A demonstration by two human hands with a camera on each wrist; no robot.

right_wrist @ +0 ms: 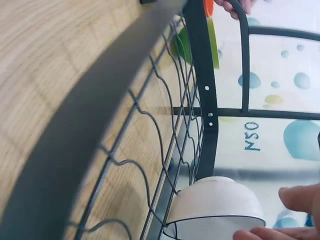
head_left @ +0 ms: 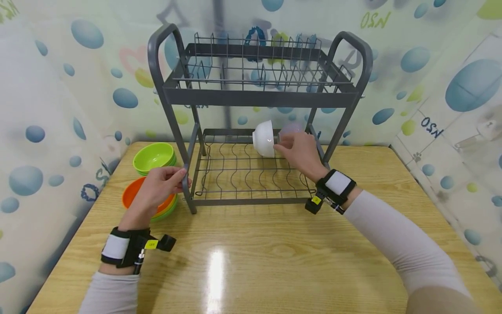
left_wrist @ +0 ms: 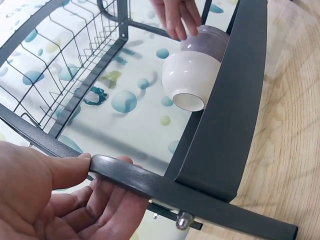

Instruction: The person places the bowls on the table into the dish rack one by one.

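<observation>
A dark grey two-tier dish rack (head_left: 262, 99) stands on a wooden table. My left hand (head_left: 162, 187) grips the side bar of its lower tier, thumb on one face and fingers round the other, as the left wrist view (left_wrist: 75, 195) shows. On the lower wire shelf, toward the back right, a white bowl (head_left: 264, 139) stands tipped on its side, with a purple-grey bowl (left_wrist: 207, 42) right beside it. My right hand (head_left: 300, 152) reaches in at these bowls, its loosely extended fingers near their rims. Thumb and fingers are apart in the right wrist view, beside the white bowl's mouth (right_wrist: 215, 227).
Left of the rack are a green bowl (head_left: 154, 157) on a stack and an orange bowl (head_left: 131, 192) on another green one. The rack's upper tier (head_left: 259, 98) overhangs the lower shelf. A patterned wall covering (head_left: 415, 65) stands close behind.
</observation>
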